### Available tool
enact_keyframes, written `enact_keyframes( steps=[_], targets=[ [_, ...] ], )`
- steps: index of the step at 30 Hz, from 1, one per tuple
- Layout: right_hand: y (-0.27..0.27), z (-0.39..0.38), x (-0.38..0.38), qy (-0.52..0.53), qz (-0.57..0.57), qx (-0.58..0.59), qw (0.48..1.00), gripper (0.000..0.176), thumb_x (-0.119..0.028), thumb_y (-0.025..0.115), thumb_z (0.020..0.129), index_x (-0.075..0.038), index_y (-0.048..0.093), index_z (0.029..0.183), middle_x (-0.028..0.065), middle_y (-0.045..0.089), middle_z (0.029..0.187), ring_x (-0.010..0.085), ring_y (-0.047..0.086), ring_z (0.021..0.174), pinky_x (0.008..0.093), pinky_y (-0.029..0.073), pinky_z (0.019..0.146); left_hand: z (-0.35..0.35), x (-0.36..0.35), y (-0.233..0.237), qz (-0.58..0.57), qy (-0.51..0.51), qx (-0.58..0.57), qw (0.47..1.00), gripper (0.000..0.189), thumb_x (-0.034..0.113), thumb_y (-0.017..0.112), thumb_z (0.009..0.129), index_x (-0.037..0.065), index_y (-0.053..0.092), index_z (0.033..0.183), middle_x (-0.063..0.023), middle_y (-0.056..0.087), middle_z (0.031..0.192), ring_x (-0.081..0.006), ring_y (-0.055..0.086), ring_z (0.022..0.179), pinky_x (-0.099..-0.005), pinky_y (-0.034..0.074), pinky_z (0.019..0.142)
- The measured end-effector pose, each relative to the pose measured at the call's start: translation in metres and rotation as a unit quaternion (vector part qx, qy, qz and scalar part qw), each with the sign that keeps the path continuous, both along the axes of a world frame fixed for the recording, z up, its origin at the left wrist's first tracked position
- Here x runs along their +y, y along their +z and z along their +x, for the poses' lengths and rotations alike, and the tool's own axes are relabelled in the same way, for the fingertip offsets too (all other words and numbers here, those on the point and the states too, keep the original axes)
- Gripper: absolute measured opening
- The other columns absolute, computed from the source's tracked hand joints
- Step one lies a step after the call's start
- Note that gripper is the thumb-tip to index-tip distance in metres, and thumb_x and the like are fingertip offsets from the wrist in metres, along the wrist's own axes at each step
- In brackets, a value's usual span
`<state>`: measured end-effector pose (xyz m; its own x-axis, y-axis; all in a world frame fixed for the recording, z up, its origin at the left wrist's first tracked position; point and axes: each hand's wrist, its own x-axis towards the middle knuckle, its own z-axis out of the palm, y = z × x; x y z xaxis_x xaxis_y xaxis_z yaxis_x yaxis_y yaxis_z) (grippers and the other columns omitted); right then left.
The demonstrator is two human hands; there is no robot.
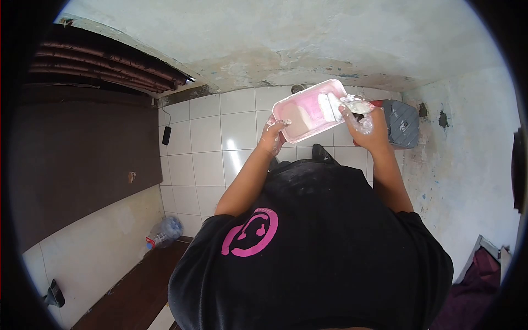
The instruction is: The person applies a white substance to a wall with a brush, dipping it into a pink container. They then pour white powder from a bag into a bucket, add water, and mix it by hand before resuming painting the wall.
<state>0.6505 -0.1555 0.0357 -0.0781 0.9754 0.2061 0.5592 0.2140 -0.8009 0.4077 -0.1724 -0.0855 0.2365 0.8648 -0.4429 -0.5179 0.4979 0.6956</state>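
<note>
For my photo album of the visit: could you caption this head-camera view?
Left hand holds a pink tray while the right hand holds a white-coated brush in it, over white tiles.

Head-worn camera — steeply down, close

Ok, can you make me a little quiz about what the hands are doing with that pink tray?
1. True or false: the left hand grips the pink tray by its edge.
2. What does the right hand hold over the tray? A) white scraper B) spoon C) hammer
3. Fill in: behind the tray are shiny white ____.
Key: 1 true; 2 A; 3 tiles.
</note>
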Motion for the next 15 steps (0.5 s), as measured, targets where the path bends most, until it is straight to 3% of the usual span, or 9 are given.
enact_keyframes(
  steps=[3, 7, 9, 11, 15],
  targets=[
    [0.001, 0.008, 0.002, 0.021, -0.013, -0.022, 0.999, 0.02, -0.017, 0.067, 0.083, 0.001, 0.066, 0.089, 0.0123, 0.067, 0.073, 0.0163, 0.061, 0.063, 0.0291, 0.047, 0.061, 0.017, -0.001, 0.002, -0.001, 0.004, -0.001, 1.0, 0.063, 0.016, 0.059, 0.077, 0.002, 0.035, 0.134, -0.0124, 0.052, 0.122, -0.0253, 0.055, 0.112, -0.0395, 0.047, 0.094],
    [0.006, 0.001, 0.007, 0.05, 0.003, -0.082, 0.995, 0.019, -0.017, 0.066, 0.082, 0.0, 0.066, 0.09, 0.0166, 0.066, 0.075, 0.0275, 0.063, 0.064, 0.0319, 0.048, 0.06, 0.024, -0.002, 0.007, 0.006, -0.003, 0.004, 1.0, 0.063, 0.016, 0.059, 0.077, 0.002, 0.035, 0.134, -0.0125, 0.052, 0.122, -0.0252, 0.055, 0.112, -0.0391, 0.047, 0.094],
    [0.01, 0.004, 0.008, 0.063, 0.014, -0.104, 0.993, 0.019, -0.018, 0.066, 0.082, 0.0, 0.066, 0.09, 0.0179, 0.065, 0.075, 0.0312, 0.063, 0.066, 0.033, 0.048, 0.06, 0.028, -0.001, 0.007, 0.008, 0.006, -0.035, 0.999, 0.059, 0.011, 0.059, 0.076, 0.005, 0.034, 0.129, -0.0117, 0.051, 0.119, -0.0225, 0.058, 0.106, -0.0357, 0.052, 0.088],
    [0.009, 0.001, 0.01, 0.069, 0.057, -0.124, 0.988, 0.02, -0.025, 0.066, 0.079, -0.008, 0.067, 0.09, 0.0161, 0.063, 0.069, 0.0371, 0.061, 0.064, 0.0402, 0.049, 0.056, 0.025, -0.001, 0.002, 0.0, 0.01, -0.044, 0.999, 0.058, 0.012, 0.058, 0.077, 0.004, 0.034, 0.129, -0.0123, 0.051, 0.119, -0.0233, 0.058, 0.105, -0.0368, 0.052, 0.087],
    [0.016, -0.016, 0.005, 0.064, 0.021, -0.102, 0.993, 0.02, -0.025, 0.065, 0.08, -0.007, 0.067, 0.089, 0.0164, 0.063, 0.069, 0.037, 0.061, 0.064, 0.0402, 0.048, 0.056, 0.004, -0.006, -0.007, -0.028, 0.012, -0.037, 0.999, 0.056, 0.015, 0.055, 0.078, 0.0, 0.034, 0.128, -0.0145, 0.052, 0.116, -0.0257, 0.06, 0.102, -0.0407, 0.053, 0.085]
  ],
)
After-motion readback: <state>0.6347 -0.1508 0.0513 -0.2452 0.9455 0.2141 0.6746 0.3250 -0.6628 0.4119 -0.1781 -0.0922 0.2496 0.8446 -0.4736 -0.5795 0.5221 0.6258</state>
